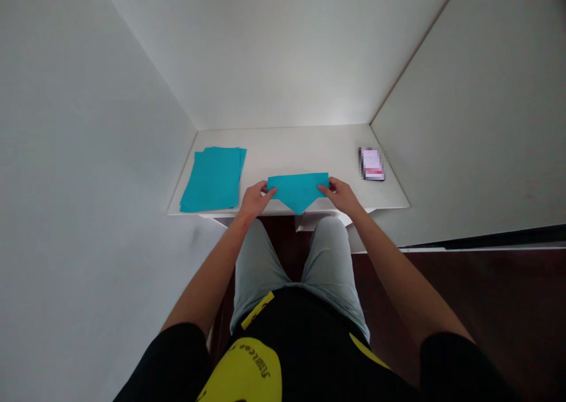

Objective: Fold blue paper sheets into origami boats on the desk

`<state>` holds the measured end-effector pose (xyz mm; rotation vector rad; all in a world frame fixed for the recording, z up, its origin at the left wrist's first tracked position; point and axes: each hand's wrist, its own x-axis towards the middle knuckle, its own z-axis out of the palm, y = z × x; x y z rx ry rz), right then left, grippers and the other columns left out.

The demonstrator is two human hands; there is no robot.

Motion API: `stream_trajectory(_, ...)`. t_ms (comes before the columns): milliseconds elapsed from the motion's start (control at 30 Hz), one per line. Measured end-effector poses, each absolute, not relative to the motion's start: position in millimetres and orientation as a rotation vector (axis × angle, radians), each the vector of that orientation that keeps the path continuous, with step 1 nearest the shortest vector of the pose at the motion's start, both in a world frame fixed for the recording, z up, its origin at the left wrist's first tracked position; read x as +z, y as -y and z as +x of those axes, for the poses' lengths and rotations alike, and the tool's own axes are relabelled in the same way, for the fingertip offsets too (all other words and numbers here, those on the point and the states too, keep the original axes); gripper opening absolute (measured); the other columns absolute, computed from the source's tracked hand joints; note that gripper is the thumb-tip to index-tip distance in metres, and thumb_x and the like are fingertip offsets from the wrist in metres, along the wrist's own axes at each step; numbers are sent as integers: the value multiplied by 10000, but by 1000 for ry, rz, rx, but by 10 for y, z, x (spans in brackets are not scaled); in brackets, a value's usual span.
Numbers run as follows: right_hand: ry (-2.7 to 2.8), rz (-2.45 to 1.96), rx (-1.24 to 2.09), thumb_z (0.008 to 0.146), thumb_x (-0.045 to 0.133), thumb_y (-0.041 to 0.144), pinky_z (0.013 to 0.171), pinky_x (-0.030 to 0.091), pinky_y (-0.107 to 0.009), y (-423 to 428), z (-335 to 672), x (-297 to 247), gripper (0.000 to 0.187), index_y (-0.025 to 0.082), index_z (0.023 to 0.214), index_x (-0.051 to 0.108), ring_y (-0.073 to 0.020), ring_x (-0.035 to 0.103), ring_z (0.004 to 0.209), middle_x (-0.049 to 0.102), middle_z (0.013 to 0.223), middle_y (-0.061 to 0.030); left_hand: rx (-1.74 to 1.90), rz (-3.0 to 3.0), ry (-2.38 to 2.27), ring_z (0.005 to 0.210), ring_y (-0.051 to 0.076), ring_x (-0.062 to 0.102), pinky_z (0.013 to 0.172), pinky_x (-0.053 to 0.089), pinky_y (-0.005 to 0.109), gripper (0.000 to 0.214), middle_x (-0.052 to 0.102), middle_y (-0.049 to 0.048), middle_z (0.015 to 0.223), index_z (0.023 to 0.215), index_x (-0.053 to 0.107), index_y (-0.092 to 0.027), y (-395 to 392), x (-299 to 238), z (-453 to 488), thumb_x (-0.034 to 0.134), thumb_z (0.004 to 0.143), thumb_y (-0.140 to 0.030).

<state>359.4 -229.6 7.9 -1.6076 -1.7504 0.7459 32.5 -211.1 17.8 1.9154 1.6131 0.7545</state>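
A folded sheet of turquoise paper (298,190) is stretched between my two hands over the front part of the white table. Its long straight edge faces away from me, and a pointed flap comes down toward me at the table's front edge. My left hand (256,198) pinches the left end, thumb on top. At the opposite end, my right hand (341,194) grips the paper the same way, with the thumb over it and the fingers curled behind.
A stack of turquoise sheets (213,179) lies at the left of the white table (305,142), its edges uneven. Near the right end rests a phone-like device (372,164) with a lit, partly blurred screen. Walls enclose the table at the back, left and right.
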Motion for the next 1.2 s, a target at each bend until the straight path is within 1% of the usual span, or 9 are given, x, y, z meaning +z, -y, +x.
stream_trajectory(67, 1784, -1711, 729, 946, 653, 512, 697, 450, -324, 2213, 3580, -26, 295, 220, 920, 682, -202, 600, 722, 684, 773, -13, 776, 2042, -1829, 1225, 337, 686, 1100, 526, 497, 403, 742, 166, 1306, 1326, 696, -165, 2157, 160, 452, 727, 958, -324)
stream_trajectory(133, 1813, -1797, 681, 926, 679, 448, 699, 450, -320, 2180, 3538, -148, 247, 221, 1019, 706, -207, 624, 723, 696, 783, -10, 781, 2237, -1843, 1395, 356, 589, 1179, 471, 525, 448, 652, 195, 1472, 1424, 645, -170, 2271, 105, 641, 674, 1000, -314)
stream_trajectory(233, 1786, -1839, 582, 906, 718, 420, 740, 486, -328, 2198, 3468, -286, 444, 217, 1298, 673, -219, 672, 747, 743, 851, -18, 579, 2555, -1417, 1506, 305, 517, 1259, 416, 481, 390, 618, 124, 1571, 1438, 657, -221, 2439, -31, 987, 545, 1084, -338)
stream_trajectory(367, 1738, -1689, 634, 964, 647, 499, 730, 532, -341, 2292, 3475, -364, 660, 195, 1536, 517, -231, 698, 731, 760, 863, -20, 456, 2604, -1323, 1590, 278, 439, 1335, 329, 474, 473, 559, 88, 1661, 1547, 597, -213, 2484, -201, 1328, 427, 1129, -353)
stream_trajectory(533, 1740, -1525, 756, 1045, 505, 517, 754, 586, -368, 2459, 3589, -403, 564, 195, 1507, 535, -238, 730, 790, 795, 929, -61, 449, 2632, -1346, 1596, 302, 433, 1324, 343, 528, 521, 527, 84, 1690, 1606, 565, -259, 2440, -241, 1387, 380, 1129, -359)
stream_trajectory(700, 1767, -1521, 710, 1009, 524, 403, 747, 598, -379, 2525, 3600, -405, 545, 199, 1514, 532, -221, 713, 766, 816, 1119, -100, 456, 2667, -1331, 1612, 307, 413, 1337, 315, 540, 539, 515, 93, 1699, 1624, 543, -246, 2457, -268, 1349, 379, 1125, -365)
stream_trajectory(800, 1800, -1515, 698, 1001, 524, 352, 800, 609, -388, 2507, 3570, -387, 545, 202, 1524, 519, -218, 711, 788, 812, 1210, -102, 450, 2678, -1326, 1619, 304, 403, 1335, 314, 539, 538, 514, 91, 1701, 1621, 545, -244, 2451, -302, 1349, 370, 1129, -373)
stream_trajectory(1000, 1988, -1535, 419, 1030, 495, 297, 1077, 537, -490, 2539, 3525, -369, 436, 174, 1426, 631, -304, 716, 1127, 817, 1237, -124, 457, 2708, -1316, 1616, 309, 406, 1329, 320, 537, 561, 505, 103, 1706, 1664, 489, -229, 2441, -313, 1347, 367, 1136, -374)
stream_trajectory(1200, 2134, -1583, 311, 1096, 417, 304, 1138, 477, -496, 2811, 3473, -356, 488, 217, 1538, 603, -290, 649, 1385, 705, 1501, -124, 447, 2715, -1291, 1633, 295, 387, 1345, 298, 532, 543, 492, 105, 1715, 1637, 526, -234, 2445, -312, 1331, 383, 1133, -379)
